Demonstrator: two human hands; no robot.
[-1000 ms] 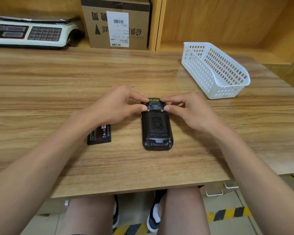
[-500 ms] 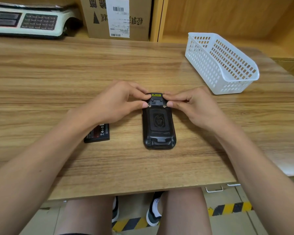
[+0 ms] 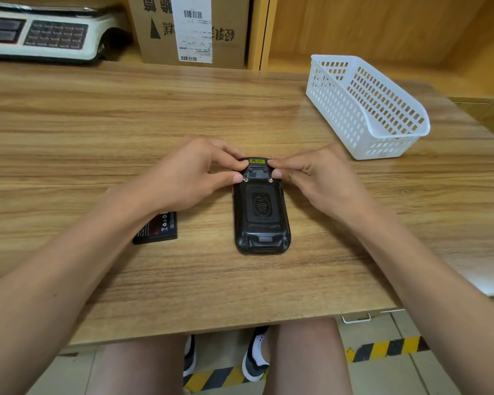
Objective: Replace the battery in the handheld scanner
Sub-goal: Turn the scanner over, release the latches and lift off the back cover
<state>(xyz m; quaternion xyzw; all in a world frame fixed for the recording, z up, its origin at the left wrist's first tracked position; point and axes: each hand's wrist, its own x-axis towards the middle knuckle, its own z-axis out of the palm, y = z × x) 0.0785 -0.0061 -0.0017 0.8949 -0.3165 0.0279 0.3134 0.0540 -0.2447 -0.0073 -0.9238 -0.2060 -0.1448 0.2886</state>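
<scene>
The left hand (image 3: 188, 178) and right hand (image 3: 320, 181) each pinch a far corner of the handheld scanner (image 3: 261, 212) between thumb and fingertips, beside its two small screws. The black scanner lies face down on the wooden bench (image 3: 97, 124), back cover in place, its near end toward the person. A loose battery (image 3: 160, 229) lies flat just left of it, partly under the left forearm. A white basket (image 3: 365, 106) stands well off to the right.

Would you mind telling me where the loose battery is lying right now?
In the head view, the battery lies flat on the table, left of the scanner and partly hidden under the left forearm.
</scene>
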